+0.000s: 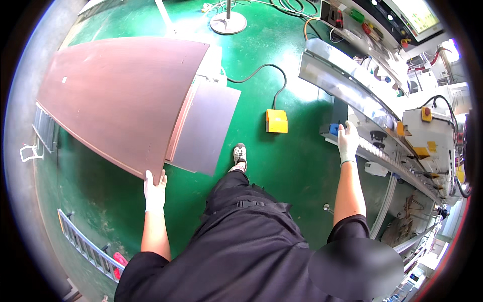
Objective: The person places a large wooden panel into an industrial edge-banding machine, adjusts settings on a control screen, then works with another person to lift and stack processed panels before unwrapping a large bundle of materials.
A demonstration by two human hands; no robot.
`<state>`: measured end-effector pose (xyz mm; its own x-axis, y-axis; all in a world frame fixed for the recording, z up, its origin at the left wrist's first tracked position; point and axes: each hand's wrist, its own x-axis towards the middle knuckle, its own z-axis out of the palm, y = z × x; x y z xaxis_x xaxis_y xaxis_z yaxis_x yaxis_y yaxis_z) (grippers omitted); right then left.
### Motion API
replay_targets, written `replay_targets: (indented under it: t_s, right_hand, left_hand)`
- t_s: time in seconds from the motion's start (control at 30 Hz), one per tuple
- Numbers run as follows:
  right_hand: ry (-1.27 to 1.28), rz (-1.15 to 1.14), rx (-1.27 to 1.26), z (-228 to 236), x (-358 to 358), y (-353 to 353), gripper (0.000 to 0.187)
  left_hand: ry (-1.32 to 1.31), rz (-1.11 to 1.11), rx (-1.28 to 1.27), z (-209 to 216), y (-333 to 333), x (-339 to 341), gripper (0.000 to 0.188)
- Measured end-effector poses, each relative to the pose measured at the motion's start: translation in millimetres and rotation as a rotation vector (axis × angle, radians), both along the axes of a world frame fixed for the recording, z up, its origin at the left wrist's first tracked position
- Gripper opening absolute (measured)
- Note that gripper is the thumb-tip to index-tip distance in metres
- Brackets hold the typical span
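Observation:
My left hand [155,192], in a white glove, is at the near corner of a large brown panel [126,90]. Its thumb and fingers lie on either side of that corner. The panel tops a stack, and a greyish-purple sheet [206,128] juts out below it on the right. Well apart on the right, my right hand [347,142], also gloved, reaches out with its fingers apart and nothing visible in them. Closest to it are a long machine's front edge [375,151] and a small blue part [333,129].
A yellow foot pedal [276,121] with a black cable lies on the green floor [251,201] ahead. Behind it stands a round-based post [228,23]. The machine's long metal beam [347,80] runs along the right. At lower left is a metal rack [88,246].

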<state>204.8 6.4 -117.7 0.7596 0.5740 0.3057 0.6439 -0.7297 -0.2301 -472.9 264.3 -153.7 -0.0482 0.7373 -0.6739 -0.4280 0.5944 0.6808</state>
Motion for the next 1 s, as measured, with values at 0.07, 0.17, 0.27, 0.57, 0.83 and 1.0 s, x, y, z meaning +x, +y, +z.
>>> replay_targets:
  t_s: [0.07,0.17,0.27,0.57,0.83,1.0]
  right_hand:
    - [0.078,-0.11,-0.145,-6.6,8.3,8.1,0.043]
    - [0.046,-0.18,-0.308,-7.5,4.1,26.2,0.04]
    - [0.013,-0.219,-0.177,-10.6,-1.2,35.8,0.027]
    - [-0.108,-0.155,-0.116,-9.9,1.3,48.6,0.023]
    - [-0.118,-0.118,-0.075,-23.5,4.5,35.2,0.026]
    - [-0.128,-0.11,-0.073,-23.6,5.8,35.9,0.027]
  left_hand:
    - [-0.031,0.072,-0.031,-4.5,-2.2,2.3,0.055]
    - [0.03,0.045,-0.047,-1.3,-2.8,4.2,0.056]
    - [0.103,-0.046,-0.111,5.4,3.7,2.0,0.059]
    - [0.182,-0.293,-0.372,29.8,19.9,-20.0,0.071]
    - [0.044,-0.071,-0.509,32.2,18.4,-16.5,0.068]
    - [0.092,-0.07,-0.494,38.6,21.5,-5.8,0.064]
